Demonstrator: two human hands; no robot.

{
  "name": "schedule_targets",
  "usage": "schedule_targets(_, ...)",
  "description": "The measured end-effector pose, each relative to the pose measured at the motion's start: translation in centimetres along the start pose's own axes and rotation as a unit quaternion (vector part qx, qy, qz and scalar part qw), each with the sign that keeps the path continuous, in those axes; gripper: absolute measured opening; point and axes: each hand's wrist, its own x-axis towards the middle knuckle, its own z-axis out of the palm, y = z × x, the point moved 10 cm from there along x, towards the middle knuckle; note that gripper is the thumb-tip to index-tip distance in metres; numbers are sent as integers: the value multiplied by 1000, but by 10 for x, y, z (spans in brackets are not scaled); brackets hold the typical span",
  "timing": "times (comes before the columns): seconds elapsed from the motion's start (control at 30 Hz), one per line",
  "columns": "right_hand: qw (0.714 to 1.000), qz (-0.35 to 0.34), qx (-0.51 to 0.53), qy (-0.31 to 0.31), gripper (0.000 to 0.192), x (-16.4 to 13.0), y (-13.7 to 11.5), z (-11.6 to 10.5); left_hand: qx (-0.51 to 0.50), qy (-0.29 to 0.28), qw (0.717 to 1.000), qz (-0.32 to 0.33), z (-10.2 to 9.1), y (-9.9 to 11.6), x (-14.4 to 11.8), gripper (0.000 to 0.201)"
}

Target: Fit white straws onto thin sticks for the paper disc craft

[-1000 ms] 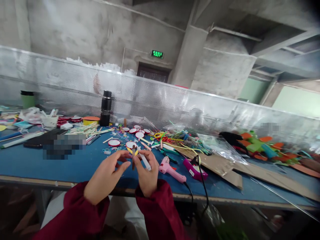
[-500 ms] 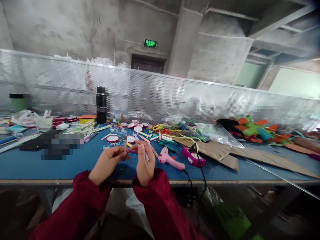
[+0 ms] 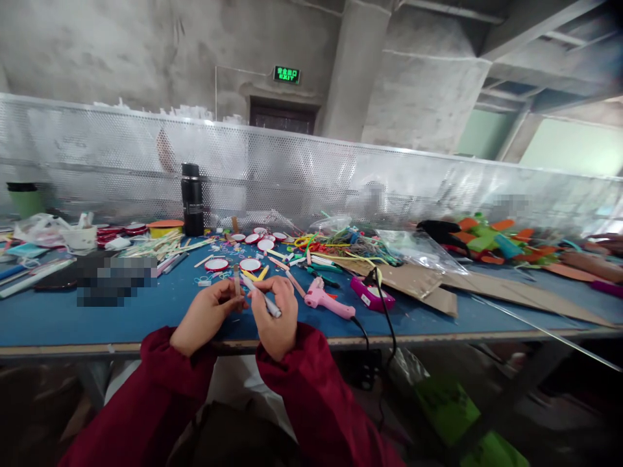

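Observation:
Between the thumb and fingers of my left hand point(image 3: 207, 316) a small flat brown strip point(image 3: 237, 279) stands upright. I cannot tell if it is wood or cardboard. My right hand point(image 3: 278, 321) is closed on a whitish marker pen point(image 3: 265, 301), whose end points up and left, close to the strip. Both hands hover over the front of the blue table point(image 3: 136, 319). Just behind them lie white discs with red rims point(image 3: 250, 265) and yellow pieces point(image 3: 263, 272). To the right of my right hand lies a pink glue gun point(image 3: 329, 302).
A purple box point(image 3: 372, 294) with a black cable sits right of the glue gun. Cardboard sheets point(image 3: 467, 293) and tangled colored cords point(image 3: 341, 244) lie beyond. A black bottle point(image 3: 193, 202) stands at the back, before a perforated metal screen point(image 3: 302, 175). Wooden sticks point(image 3: 163, 245) are heaped left.
My right hand has turned, and the marker now shows clearly, slanting toward the strip. My left hand still holds the strip upright. The view has shifted slightly.

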Motion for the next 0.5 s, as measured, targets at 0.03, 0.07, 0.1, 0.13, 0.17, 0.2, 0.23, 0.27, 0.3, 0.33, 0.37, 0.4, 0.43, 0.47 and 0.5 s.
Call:
schedule_targets(0.03, 1000, 3, 0, -5, 10, 0, 0, 1, 2, 3, 1000, 2, 0, 0, 0, 28)
schedule_targets(0.07, 1000, 6, 1, -10, 10, 0, 0, 2, 6, 4, 1000, 4, -1, 1, 0, 28)
schedule_targets(0.1, 1000, 9, 1, -16, 10, -1, 0, 3, 10, 3, 1000, 6, 0, 1, -1, 29)
schedule_targets(0.13, 1000, 11, 0, -22, 10, -1, 1, 5, 14, 1, 1000, 9, 0, 2, -1, 30)
schedule_targets(0.17, 1000, 11, -1, -26, 10, -1, 1, 6, 18, 1, 1000, 11, 0, 2, -1, 30)
schedule_targets(0.2, 1000, 10, -2, -29, 10, -1, 1, 6, 22, 0, 1000, 14, 0, 3, -2, 31)
schedule_targets(0.23, 999, 9, -4, -31, 10, -1, 1, 7, 27, 0, 1000, 16, 0, 3, -2, 31)
schedule_targets(0.27, 999, 7, -6, -31, 10, -1, 1, 7, 31, 0, 999, 18, 0, 3, -2, 32)
schedule_targets(0.3, 999, 6, -7, -32, 9, -1, 1, 7, 33, 0, 999, 18, 0, 2, -2, 31)
schedule_targets(0.33, 999, 6, -8, -32, 9, -1, 1, 7, 32, -4, 999, 18, 1, 2, -2, 31)
schedule_targets(0.37, 999, 5, -8, -32, 9, -1, 1, 8, 26, -7, 999, 17, 1, 1, -2, 30)
schedule_targets(0.4, 999, 5, -6, -32, 10, -1, 1, 8, 18, -10, 1000, 17, 2, 1, -3, 29)
schedule_targets(0.43, 999, 5, -5, -32, 10, -1, 1, 8, 10, -11, 1000, 16, 2, 1, -3, 28)
schedule_targets(0.47, 1000, 5, -4, -30, 10, -1, 2, 8, 3, -11, 1000, 14, 2, 0, -3, 26)
schedule_targets(0.5, 1000, 4, -4, -28, 10, -1, 2, 7, -2, -9, 1000, 12, 2, 0, -3, 26)
